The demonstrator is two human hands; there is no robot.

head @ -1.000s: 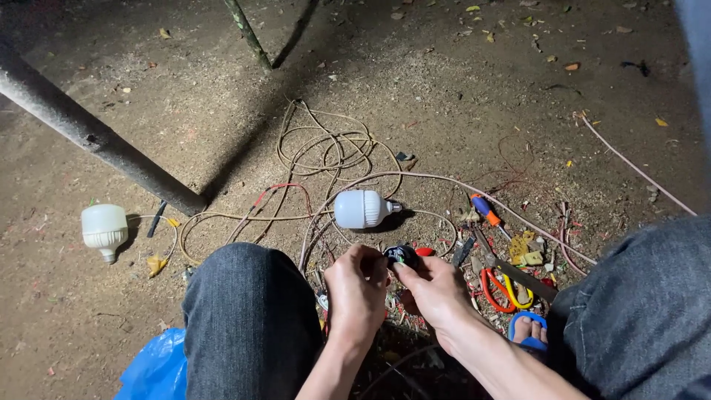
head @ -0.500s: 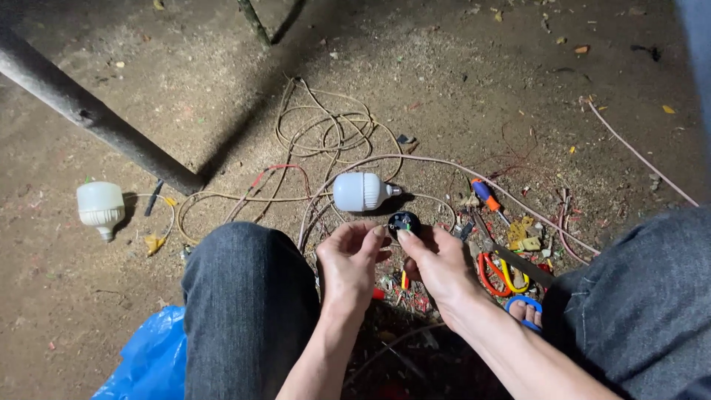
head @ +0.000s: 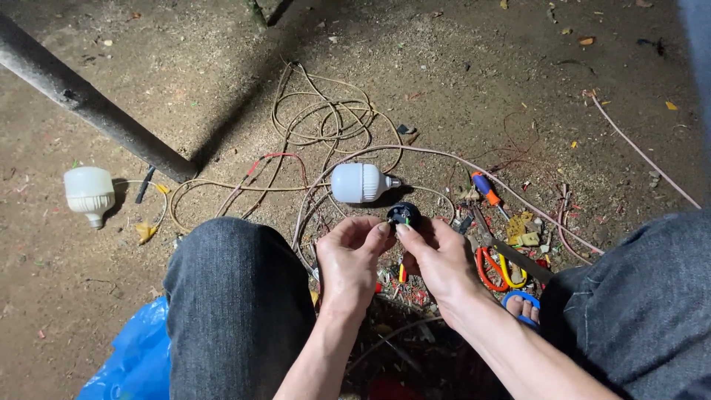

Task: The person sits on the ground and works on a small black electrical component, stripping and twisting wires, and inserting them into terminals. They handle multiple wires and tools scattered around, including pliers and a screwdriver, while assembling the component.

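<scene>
I squat on bare dirt, knees spread, so the work sits between them. Loose cable [head: 326,126] coils at twelve o'clock; a white bulb [head: 359,182] lies just ahead, long axis left-right, its base pointing to three o'clock. Both hands meet on a small black socket [head: 404,214]: left hand [head: 349,259] and right hand [head: 441,259] pinch it fingertip-tight, its open face turned up toward me.

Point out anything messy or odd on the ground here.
Loose wires lie tangled on the dirt ground. Two white bulbs lie on their sides in the dirt. Both hands pinch a small black socket.
</scene>
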